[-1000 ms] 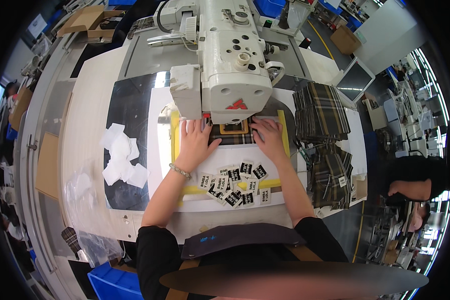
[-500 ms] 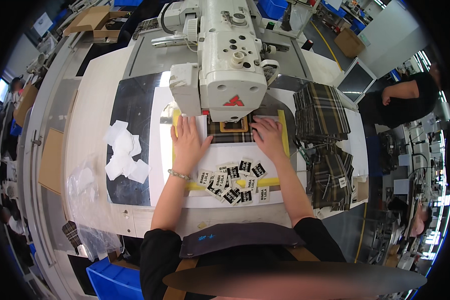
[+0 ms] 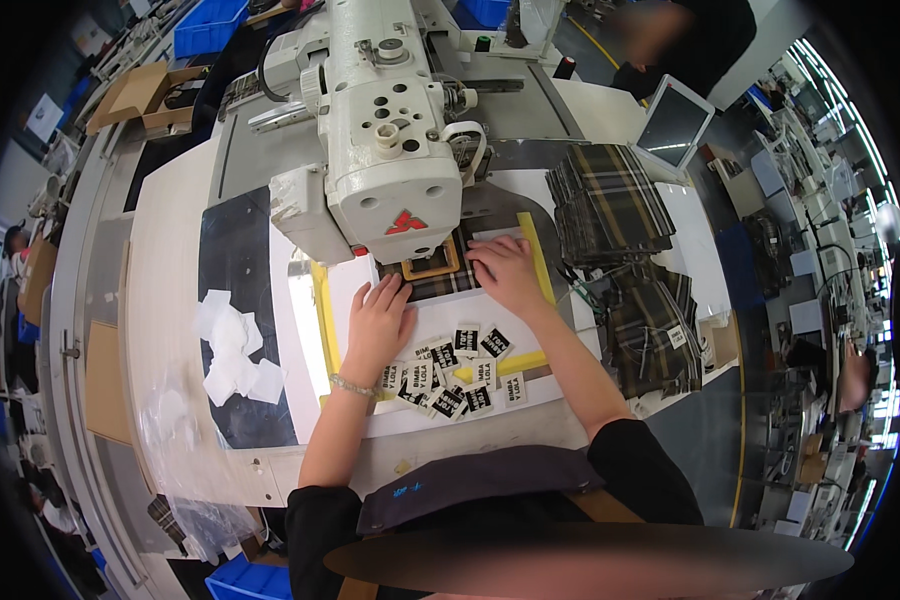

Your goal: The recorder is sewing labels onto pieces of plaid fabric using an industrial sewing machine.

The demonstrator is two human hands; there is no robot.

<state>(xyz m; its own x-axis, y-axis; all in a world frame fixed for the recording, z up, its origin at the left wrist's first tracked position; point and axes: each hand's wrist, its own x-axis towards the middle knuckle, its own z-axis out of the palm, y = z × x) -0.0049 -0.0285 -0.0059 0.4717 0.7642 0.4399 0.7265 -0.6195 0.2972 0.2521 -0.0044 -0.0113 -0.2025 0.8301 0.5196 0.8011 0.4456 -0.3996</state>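
Observation:
A plaid fabric piece [image 3: 444, 287] lies under the head of a white sewing machine [image 3: 395, 150], with a small orange-yellow frame [image 3: 431, 263] on top of it. My left hand [image 3: 378, 325] lies open, its fingertips at the fabric's near left edge and its palm over a white sheet [image 3: 435, 317]. On the right, my right hand [image 3: 510, 275] rests flat with fingers stretched onto the fabric's right edge. Neither hand grips anything. Between my forearms several small black and white labels [image 3: 452, 372] are scattered. The needle area is hidden by the machine head.
Yellow strips [image 3: 535, 250] border the white sheet. Stacked plaid pieces [image 3: 610, 205] stand at the right, with more plaid pieces [image 3: 655, 330] nearer. White paper squares [image 3: 232, 350] lie on a dark plate at left. A screen [image 3: 673, 122] and another person [image 3: 705, 40] are beyond.
The whole view has shifted, putting the machine farther left. My left hand has drawn nearer and in toward the fabric's near left edge. My right hand stays by the right edge.

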